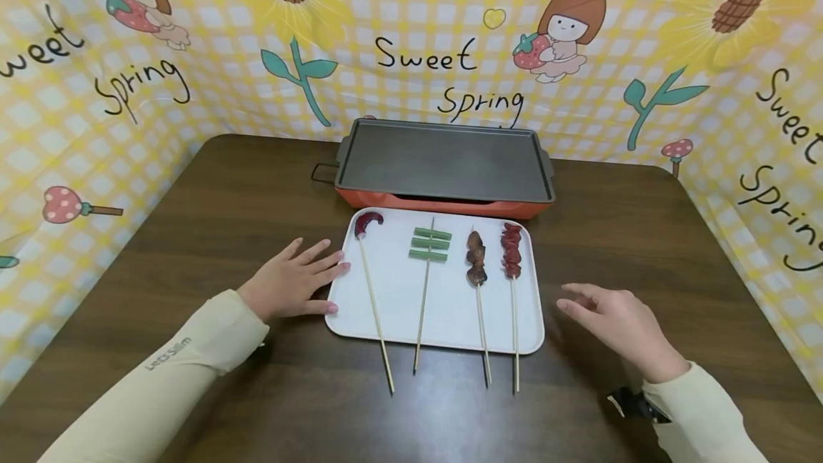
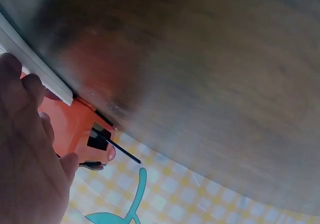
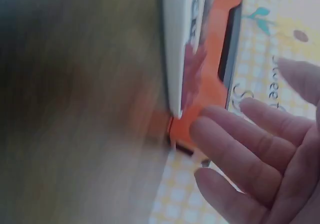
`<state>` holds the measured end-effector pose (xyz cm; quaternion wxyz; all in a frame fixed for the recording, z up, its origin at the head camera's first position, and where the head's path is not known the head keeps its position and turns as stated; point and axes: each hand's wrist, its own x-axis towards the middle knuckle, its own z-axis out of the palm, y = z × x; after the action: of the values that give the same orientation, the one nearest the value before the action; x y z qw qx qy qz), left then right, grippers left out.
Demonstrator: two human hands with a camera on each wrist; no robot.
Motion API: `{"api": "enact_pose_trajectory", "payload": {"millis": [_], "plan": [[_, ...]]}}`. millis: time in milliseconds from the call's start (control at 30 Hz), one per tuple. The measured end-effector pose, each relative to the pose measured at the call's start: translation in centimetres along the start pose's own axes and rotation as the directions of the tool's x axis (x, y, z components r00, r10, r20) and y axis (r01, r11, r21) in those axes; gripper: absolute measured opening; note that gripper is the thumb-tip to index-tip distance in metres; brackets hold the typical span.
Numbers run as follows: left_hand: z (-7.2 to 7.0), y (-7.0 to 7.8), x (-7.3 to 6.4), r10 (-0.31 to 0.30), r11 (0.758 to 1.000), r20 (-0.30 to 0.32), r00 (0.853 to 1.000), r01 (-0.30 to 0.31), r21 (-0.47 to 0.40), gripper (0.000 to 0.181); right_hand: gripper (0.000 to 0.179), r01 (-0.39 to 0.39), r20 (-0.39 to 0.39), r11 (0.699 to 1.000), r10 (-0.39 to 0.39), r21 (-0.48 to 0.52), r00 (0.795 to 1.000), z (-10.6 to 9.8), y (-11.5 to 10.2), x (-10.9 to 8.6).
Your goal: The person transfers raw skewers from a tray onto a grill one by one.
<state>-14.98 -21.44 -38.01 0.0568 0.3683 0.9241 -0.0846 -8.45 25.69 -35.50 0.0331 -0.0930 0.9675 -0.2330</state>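
Observation:
A white tray (image 1: 398, 306) lies on the table, bearing several skewers with their sticks jutting over its near edge. From left to right they are a dark red curled piece like an octopus tentacle (image 1: 366, 223), green bean-like sticks (image 1: 429, 244), brown meat chunks (image 1: 476, 259) and red meat pieces (image 1: 511, 252). My left hand (image 1: 296, 279) has its fingers spread at the tray's left edge, fingertips touching the rim. To the right of the tray, apart from it, my right hand (image 1: 617, 324) hovers with relaxed fingers, holding nothing.
Directly behind the tray stands an orange electric grill (image 1: 444, 202) with a flat dark grey plate (image 1: 444, 159) and a wire handle (image 1: 323, 173) on its left. The brown wooden table (image 1: 257, 184) backs onto a yellow checked cloth (image 1: 418, 6) hung around it.

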Motion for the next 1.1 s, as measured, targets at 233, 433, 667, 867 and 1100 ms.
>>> {"api": "enact_pose_trajectory", "payload": {"millis": [233,433,667,867,1100], "plan": [[-0.3,0.2,-0.1,0.003,1.000,0.023,1.000,-0.002,-0.017,0.074,0.036,-0.254,0.229,0.889,0.175,0.381,0.957,1.3,-1.6,-0.1],[-0.6,0.2,0.0,0.002,1.000,-0.002,1.000,-0.002,0.017,0.067,0.044,-0.317,0.301,0.819,0.187,0.477,0.935,2.9,-2.5,-0.1],[-0.8,0.4,0.1,-0.012,1.000,0.026,1.000,0.012,0.000,0.069,0.053,-0.366,0.360,0.788,0.197,0.496,0.912,4.2,-3.1,-0.2],[-0.6,0.5,0.0,-0.014,1.000,0.033,0.999,0.014,-0.011,0.069,0.056,-0.370,0.382,0.776,0.181,0.510,0.906,5.4,-3.5,-0.5],[-0.5,0.2,0.2,-0.011,1.000,-0.001,1.000,0.011,0.020,0.068,0.056,-0.396,0.427,0.753,0.169,0.526,0.888,5.8,-3.9,-0.8]]}}
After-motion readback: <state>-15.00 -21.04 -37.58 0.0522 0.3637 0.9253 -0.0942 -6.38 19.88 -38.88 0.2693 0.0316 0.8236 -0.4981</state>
